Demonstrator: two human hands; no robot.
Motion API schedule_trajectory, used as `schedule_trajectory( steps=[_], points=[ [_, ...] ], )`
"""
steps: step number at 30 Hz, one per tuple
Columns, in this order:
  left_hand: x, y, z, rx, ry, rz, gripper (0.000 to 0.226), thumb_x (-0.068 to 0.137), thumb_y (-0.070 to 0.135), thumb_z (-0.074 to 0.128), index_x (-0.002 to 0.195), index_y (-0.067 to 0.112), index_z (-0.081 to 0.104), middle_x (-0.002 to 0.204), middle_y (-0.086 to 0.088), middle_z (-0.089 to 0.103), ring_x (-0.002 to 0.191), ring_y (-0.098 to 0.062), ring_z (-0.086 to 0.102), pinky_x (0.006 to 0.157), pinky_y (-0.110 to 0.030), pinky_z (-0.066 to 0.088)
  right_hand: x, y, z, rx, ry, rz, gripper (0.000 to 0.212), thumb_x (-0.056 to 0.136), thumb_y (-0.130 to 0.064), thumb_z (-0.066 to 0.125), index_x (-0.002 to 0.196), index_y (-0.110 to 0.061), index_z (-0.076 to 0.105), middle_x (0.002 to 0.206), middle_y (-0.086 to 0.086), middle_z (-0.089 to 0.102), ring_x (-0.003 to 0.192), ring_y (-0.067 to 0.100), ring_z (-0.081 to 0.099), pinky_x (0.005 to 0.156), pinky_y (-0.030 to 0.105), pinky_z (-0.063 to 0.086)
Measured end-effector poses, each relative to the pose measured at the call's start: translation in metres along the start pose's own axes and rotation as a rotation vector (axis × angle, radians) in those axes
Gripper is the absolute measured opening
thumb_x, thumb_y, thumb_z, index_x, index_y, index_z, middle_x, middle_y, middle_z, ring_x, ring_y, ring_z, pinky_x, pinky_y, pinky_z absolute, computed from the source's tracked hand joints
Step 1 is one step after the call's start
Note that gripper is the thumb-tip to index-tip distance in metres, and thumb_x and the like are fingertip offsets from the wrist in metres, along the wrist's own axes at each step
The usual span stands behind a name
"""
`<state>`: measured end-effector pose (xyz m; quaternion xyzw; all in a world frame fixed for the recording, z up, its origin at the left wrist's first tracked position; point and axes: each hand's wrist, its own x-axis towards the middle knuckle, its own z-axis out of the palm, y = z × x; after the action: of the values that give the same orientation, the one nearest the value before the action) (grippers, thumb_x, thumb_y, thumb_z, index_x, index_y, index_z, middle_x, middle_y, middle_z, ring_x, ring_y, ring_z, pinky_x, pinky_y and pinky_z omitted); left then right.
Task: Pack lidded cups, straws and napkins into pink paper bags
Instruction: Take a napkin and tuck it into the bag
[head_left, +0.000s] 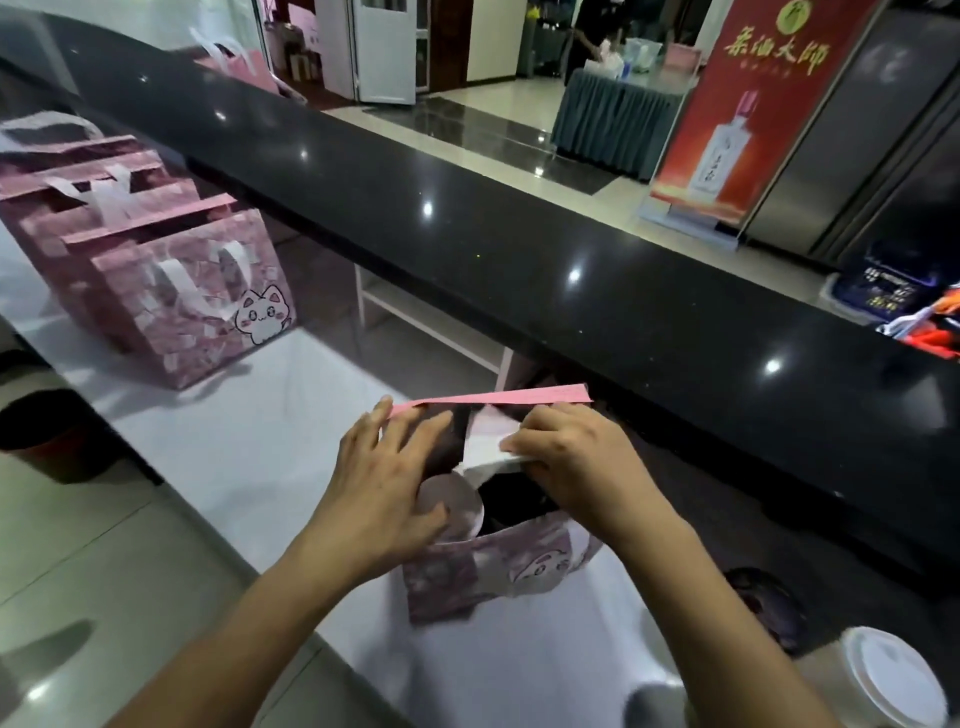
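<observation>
Head view: an open pink bag (467, 577) stands upright on the white worktop (270, 415), its mouth upward and its long rim running left to right. The right hand (571, 462) pinches a white napkin (488, 457) over the mouth. The left hand (384, 467), fingers spread wide, rests on the bag's left rim above a lidded cup (451, 506) inside. More pink bags (156, 270) stand at far left.

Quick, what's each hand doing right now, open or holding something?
Left hand: open, fingers straight, resting at the bag mouth by the cup lid.
Right hand: pinching a white napkin over the bag.
</observation>
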<state>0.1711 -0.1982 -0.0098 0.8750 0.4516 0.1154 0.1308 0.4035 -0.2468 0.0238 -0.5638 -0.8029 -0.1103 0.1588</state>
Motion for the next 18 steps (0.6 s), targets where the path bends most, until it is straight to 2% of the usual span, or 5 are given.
schedule_trajectory(
  steps=[6, 9, 11, 14, 18],
  points=[
    [0.004, -0.004, -0.002, -0.057, -0.022, 0.025, 0.095, 0.074, 0.06, 0.047, 0.158, 0.035, 0.011, 0.161, 0.009, 0.015, 0.153, -0.023, -0.002, 0.123, -0.039, 0.01, 0.02, -0.01, 0.023, -0.1, -0.116, 0.065, 0.019, 0.079, -0.019, 0.078, 0.097, -0.024, 0.077, 0.092, -0.001, 0.07, 0.083, 0.023, 0.067, 0.063, 0.036, 0.056],
    [0.005, -0.005, -0.001, -0.075, -0.01, 0.031, 0.094, 0.074, 0.059, 0.048, 0.157, 0.035, 0.012, 0.161, 0.007, 0.016, 0.153, -0.023, 0.0, 0.122, -0.039, 0.01, 0.022, -0.014, 0.026, -0.053, -0.427, 0.123, 0.036, 0.09, -0.035, 0.066, 0.126, -0.032, 0.065, 0.119, -0.003, 0.066, 0.108, 0.024, 0.062, 0.085, 0.04, 0.053],
    [0.005, -0.007, 0.0, -0.097, -0.002, 0.027, 0.091, 0.076, 0.056, 0.051, 0.157, 0.035, 0.015, 0.161, 0.006, 0.019, 0.153, -0.023, 0.002, 0.122, -0.04, 0.012, 0.014, -0.015, 0.022, 0.076, -0.567, 0.223, 0.047, 0.089, -0.047, 0.065, 0.135, -0.036, 0.058, 0.132, -0.007, 0.061, 0.118, 0.02, 0.056, 0.096, 0.04, 0.05],
    [0.004, -0.008, 0.001, -0.115, 0.054, 0.037, 0.084, 0.077, 0.052, 0.053, 0.154, 0.032, 0.027, 0.157, 0.006, 0.029, 0.152, -0.023, 0.011, 0.121, -0.041, 0.018, -0.001, -0.004, 0.006, 0.266, -0.405, 0.337, 0.036, 0.091, -0.05, 0.064, 0.123, -0.035, 0.066, 0.121, -0.012, 0.066, 0.107, 0.01, 0.061, 0.092, 0.037, 0.053],
    [0.002, -0.004, 0.003, -0.124, 0.149, 0.076, 0.068, 0.082, 0.052, 0.046, 0.145, 0.028, 0.045, 0.143, 0.005, 0.048, 0.145, -0.024, 0.03, 0.117, -0.041, 0.027, -0.037, 0.02, -0.013, 0.356, 0.174, 0.534, 0.01, 0.092, -0.032, 0.065, 0.098, -0.028, 0.072, 0.094, -0.014, 0.066, 0.091, 0.009, 0.061, 0.081, 0.037, 0.053]
  ],
)
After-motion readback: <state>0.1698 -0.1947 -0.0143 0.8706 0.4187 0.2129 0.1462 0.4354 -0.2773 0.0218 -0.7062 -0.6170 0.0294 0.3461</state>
